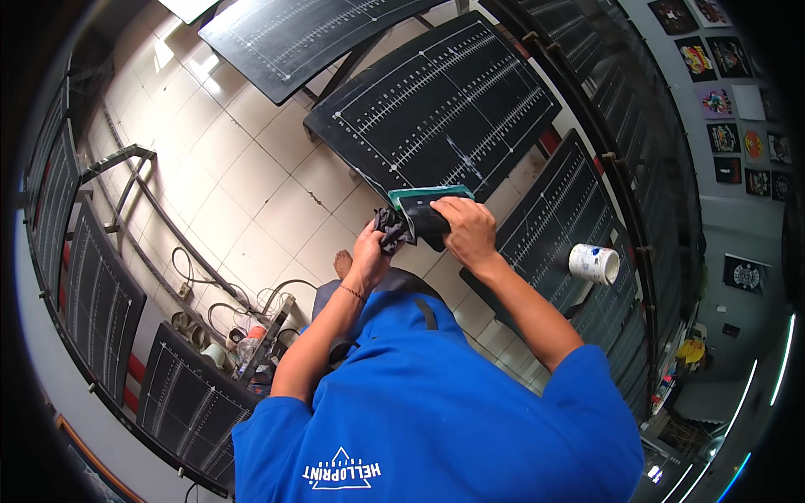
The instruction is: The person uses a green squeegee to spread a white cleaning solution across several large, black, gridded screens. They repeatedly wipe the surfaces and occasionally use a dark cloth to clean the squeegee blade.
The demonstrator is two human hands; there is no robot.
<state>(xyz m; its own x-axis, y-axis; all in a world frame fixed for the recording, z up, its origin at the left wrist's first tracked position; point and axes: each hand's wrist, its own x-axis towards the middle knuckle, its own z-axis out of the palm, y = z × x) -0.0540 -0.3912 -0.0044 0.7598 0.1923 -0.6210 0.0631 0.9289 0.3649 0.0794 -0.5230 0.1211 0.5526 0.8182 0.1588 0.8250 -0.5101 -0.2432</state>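
Scraper [422, 213] with green edge [428, 194], held in right hand [471, 230], at near side of black board [436, 109]; soft crumpled rag [391, 232] clutched in left hand [369, 256], at scraper's left end. Probably light, stiff, maybe slippery; best gripped by black side.

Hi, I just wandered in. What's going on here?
A person in a blue shirt is handling two things, one in each of their hands. The left hand grips a crumpled dark cloth, and the right hand holds a flat black tool with a green edge. Both are held close together, near a dark board with white ruled markings. A stained white container is off to the right.
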